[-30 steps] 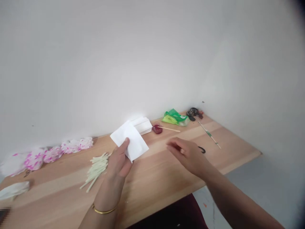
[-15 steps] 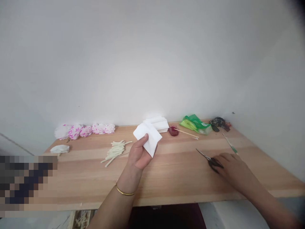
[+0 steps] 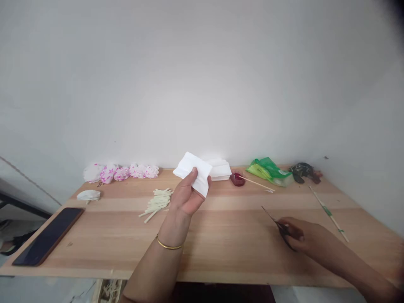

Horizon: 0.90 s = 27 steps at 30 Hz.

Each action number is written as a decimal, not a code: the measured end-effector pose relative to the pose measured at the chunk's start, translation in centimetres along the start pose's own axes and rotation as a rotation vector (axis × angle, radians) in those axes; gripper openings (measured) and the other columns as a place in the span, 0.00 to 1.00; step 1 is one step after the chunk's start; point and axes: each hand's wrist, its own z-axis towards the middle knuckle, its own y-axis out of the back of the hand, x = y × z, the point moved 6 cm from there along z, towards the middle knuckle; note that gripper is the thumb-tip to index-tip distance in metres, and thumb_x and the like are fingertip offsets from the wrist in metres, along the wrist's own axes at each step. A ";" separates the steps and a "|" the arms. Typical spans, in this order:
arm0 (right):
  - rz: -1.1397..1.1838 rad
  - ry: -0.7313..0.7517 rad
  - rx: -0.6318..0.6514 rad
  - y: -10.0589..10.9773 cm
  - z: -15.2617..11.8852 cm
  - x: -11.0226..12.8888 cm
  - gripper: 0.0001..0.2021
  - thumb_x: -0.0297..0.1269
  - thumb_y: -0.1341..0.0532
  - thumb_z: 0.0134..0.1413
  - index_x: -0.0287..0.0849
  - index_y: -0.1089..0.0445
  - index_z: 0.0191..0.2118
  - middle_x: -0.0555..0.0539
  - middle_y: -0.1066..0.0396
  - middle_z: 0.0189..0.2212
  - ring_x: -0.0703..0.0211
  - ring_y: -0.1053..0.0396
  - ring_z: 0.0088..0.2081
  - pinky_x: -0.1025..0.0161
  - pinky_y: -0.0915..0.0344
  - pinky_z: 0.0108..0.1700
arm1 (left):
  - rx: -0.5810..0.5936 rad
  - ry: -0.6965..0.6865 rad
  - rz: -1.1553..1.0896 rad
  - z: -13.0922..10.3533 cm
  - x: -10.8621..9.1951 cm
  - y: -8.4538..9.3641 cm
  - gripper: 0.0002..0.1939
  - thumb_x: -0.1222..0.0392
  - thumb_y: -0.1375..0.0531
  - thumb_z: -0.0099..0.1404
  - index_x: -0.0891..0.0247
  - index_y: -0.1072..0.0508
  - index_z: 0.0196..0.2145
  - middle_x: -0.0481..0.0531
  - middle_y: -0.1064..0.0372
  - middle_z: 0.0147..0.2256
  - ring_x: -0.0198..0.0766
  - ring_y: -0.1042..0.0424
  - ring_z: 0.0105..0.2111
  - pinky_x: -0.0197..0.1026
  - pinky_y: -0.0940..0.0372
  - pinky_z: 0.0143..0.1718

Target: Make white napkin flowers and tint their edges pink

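Note:
A folded white paper piece is pinched in my left hand, thumb on top, above the middle of the table. My right hand is wrapped round the dark handles of a pair of scissors, low over the right side; the blades point away to the left. Behind the left hand lies a stack of white paper. To that hand's left, a pile of short pale sticks rests on the wood.
Along the wall sit pink-and-white paper bunches, a dark red lump with a thin stick, a green plastic bag and a dark bundle. A phone and a white tuft lie left, a green-banded stick right.
My right hand has closed round the scissors' handles and drawn them slightly toward me. The paper in my left hand has turned and risen a little. The view has shifted slightly left.

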 end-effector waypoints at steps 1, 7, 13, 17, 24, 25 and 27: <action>0.219 -0.040 0.099 -0.6 -0.3 1.2 0.13 0.39 0.38 0.48 0.45 0.26 0.41 0.46 0.25 0.31 0.50 0.28 0.34 0.58 0.33 0.34 | -0.008 0.012 -0.004 0.2 0.2 0.3 0.06 0.69 0.43 0.64 0.63 0.29 0.38 0.48 0.24 0.32 0.32 0.25 0.32 0.35 0.29 0.36; 1.225 0.012 0.252 -2.9 -0.5 10.3 0.25 0.51 0.32 0.43 0.45 0.28 0.47 0.47 0.31 0.28 0.59 0.35 0.29 0.60 0.38 0.33 | -0.049 0.098 0.016 0.4 1.7 1.3 0.05 0.65 0.43 0.65 0.63 0.28 0.39 0.49 0.24 0.33 0.32 0.25 0.30 0.36 0.29 0.33; 1.609 0.129 0.582 -5.5 -0.4 15.5 0.30 0.58 0.33 0.39 0.45 0.29 0.47 0.46 0.34 0.33 0.63 0.40 0.30 0.64 0.43 0.32 | -0.085 0.083 0.006 -0.2 1.3 1.7 0.05 0.65 0.44 0.66 0.64 0.28 0.38 0.48 0.25 0.29 0.32 0.25 0.29 0.37 0.30 0.38; 1.588 0.184 0.715 -6.5 -0.4 17.0 0.29 0.58 0.35 0.44 0.44 0.30 0.48 0.46 0.35 0.32 0.63 0.40 0.31 0.66 0.45 0.32 | -0.081 0.033 0.019 -0.5 0.9 2.3 0.06 0.65 0.45 0.66 0.66 0.28 0.37 0.49 0.25 0.28 0.31 0.26 0.28 0.36 0.31 0.39; 1.530 0.220 0.739 -7.0 -0.3 17.2 0.29 0.57 0.36 0.46 0.43 0.32 0.49 0.46 0.35 0.33 0.62 0.40 0.32 0.65 0.45 0.33 | -0.028 -0.002 0.073 -0.7 0.8 2.1 0.06 0.65 0.45 0.66 0.68 0.29 0.39 0.50 0.26 0.26 0.32 0.27 0.27 0.34 0.31 0.33; 1.525 0.221 0.736 -7.0 -0.3 17.1 0.29 0.57 0.35 0.45 0.43 0.32 0.49 0.45 0.34 0.33 0.61 0.39 0.33 0.65 0.45 0.33 | -0.037 0.001 0.066 -0.7 0.8 2.1 0.06 0.65 0.44 0.66 0.67 0.29 0.39 0.50 0.26 0.26 0.32 0.27 0.26 0.34 0.31 0.34; 1.510 0.220 0.728 -7.0 -0.3 17.1 0.29 0.57 0.35 0.44 0.43 0.32 0.49 0.45 0.34 0.33 0.61 0.39 0.33 0.64 0.45 0.34 | -0.052 0.011 0.050 -0.7 0.9 2.0 0.06 0.66 0.44 0.65 0.67 0.30 0.40 0.49 0.26 0.27 0.31 0.26 0.26 0.34 0.31 0.34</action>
